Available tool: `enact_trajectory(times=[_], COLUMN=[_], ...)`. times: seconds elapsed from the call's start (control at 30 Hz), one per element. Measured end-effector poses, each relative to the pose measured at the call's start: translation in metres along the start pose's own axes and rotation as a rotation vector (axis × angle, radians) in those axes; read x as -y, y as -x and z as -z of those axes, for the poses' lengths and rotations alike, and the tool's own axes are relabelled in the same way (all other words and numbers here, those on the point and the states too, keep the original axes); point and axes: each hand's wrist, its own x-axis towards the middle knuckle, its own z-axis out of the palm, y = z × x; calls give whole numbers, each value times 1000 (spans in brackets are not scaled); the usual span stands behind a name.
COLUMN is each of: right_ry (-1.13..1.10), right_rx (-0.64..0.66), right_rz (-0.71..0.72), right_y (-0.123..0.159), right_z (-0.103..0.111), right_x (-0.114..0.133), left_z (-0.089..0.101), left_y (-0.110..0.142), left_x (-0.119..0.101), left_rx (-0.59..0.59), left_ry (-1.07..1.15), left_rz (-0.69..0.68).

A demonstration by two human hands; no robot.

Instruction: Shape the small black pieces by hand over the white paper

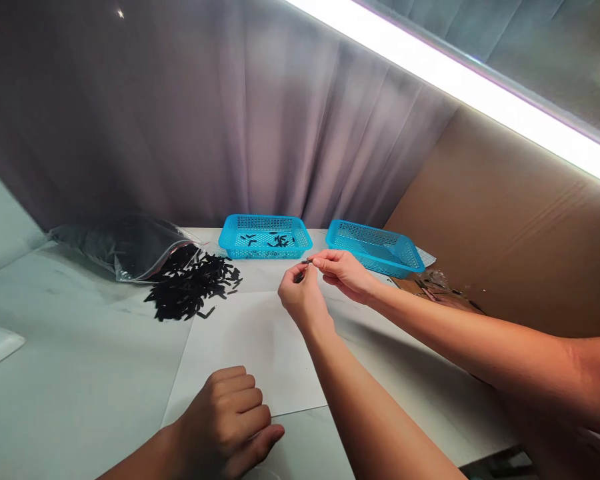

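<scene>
My left hand [230, 420] is at the bottom left over the near edge of the white paper sheet [260, 347]. Its fingers are curled into a loose fist, back up, with the thumb out to the right; nothing shows in it, though the palm is hidden. I see no right hand of mine. From the right reach another person's two arms, whose left hand [305, 297] and right hand [347, 273] meet above the far part of the sheet. Between their fingertips they pinch a small dark strip [307, 261], too small to make out further.
A heap of small black strips [190, 287] spills from a clear zip bag [125, 247] at left. Two blue mesh baskets stand behind: the left basket [265, 255] holds several black pieces, the right basket [410, 267] is partly behind a hand. Cardboard [520, 240] borders the right.
</scene>
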Motion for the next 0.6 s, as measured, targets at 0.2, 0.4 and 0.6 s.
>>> enact_trajectory(times=[0.2,0.4,0.6], right_ry=[25,167,362], right_rx=[-12,6,88], right_rz=[35,-9,-33], right_y=[5,1,-14], right_z=[-2,13,41], right_x=[-2,39,89], left_z=[-1,-1,0], left_y=[3,3,1], left_x=[0,0,-1], left_rx=[2,9,22], left_ry=[-3,1,-9], left_rz=[2,3,2])
